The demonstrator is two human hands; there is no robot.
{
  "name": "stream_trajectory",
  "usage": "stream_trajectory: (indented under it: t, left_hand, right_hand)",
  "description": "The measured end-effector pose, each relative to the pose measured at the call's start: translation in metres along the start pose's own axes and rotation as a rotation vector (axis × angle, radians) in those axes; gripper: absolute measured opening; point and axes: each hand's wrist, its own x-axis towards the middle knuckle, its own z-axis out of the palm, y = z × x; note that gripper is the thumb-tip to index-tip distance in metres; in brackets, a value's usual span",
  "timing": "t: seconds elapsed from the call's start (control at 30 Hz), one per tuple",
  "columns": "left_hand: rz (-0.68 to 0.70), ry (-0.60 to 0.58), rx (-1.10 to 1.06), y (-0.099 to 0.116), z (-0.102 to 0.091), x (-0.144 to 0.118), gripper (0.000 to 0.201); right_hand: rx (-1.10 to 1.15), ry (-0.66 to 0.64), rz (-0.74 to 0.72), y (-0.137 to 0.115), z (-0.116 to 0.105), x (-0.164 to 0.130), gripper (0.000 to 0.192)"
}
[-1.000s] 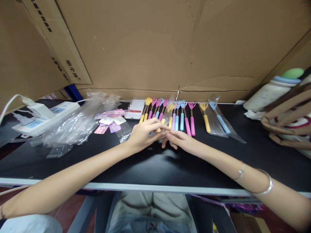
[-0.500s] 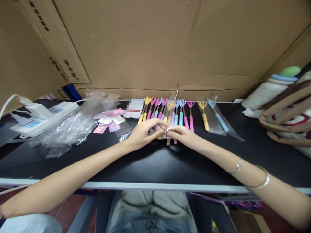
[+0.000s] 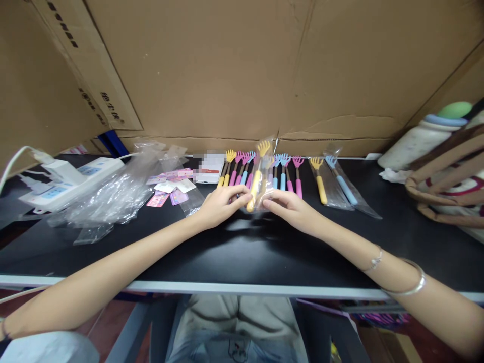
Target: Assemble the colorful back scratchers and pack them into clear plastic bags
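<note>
Between my hands a yellow back scratcher [image 3: 256,186] stands nearly upright inside a clear plastic bag [image 3: 267,189], its claw end up. The thumb and fingers of my left hand [image 3: 223,205] pinch it near the bottom of the handle. On the other side, my right hand [image 3: 290,207] pinches the lower right edge of the bag. Behind them lies a row of pink, blue and yellow back scratchers, such as a pink one [image 3: 298,184] at its right end; the held one hides part of the row.
Right of the row lie a yellow back scratcher [image 3: 321,189] and a bagged blue one [image 3: 345,189]. On the left are clear bags [image 3: 113,196], printed cards [image 3: 177,196], a white box [image 3: 210,169] and a power strip [image 3: 71,184]. A bottle [image 3: 418,141] stands far right.
The bagged yellow back scratcher has come up into clear view between my hands, its claw end higher. My hands have moved slightly apart, and the right hand's fingers no longer overlap the left's.
</note>
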Motion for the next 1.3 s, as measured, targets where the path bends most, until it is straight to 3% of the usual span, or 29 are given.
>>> stream_trajectory:
  t: [0.2,0.7,1.0,1.3]
  left_hand:
    - [-0.041,0.007,-0.110,-0.002,0.002,0.003,0.034]
    - [-0.083,-0.019,-0.428,-0.004,0.004,0.006,0.032]
    - [-0.074,-0.001,-0.454,-0.004,0.005,0.007,0.034]
    - [0.001,-0.018,-0.392,-0.007,0.008,0.004,0.025]
  right_hand:
    - [-0.080,-0.040,-0.105,0.003,-0.004,0.005,0.026]
    - [-0.101,-0.070,0.075,0.007,-0.001,0.002,0.024]
    - [0.117,-0.076,0.127,0.009,0.004,0.003,0.025]
    - [0.380,-0.054,0.223,0.010,0.005,0.002,0.047]
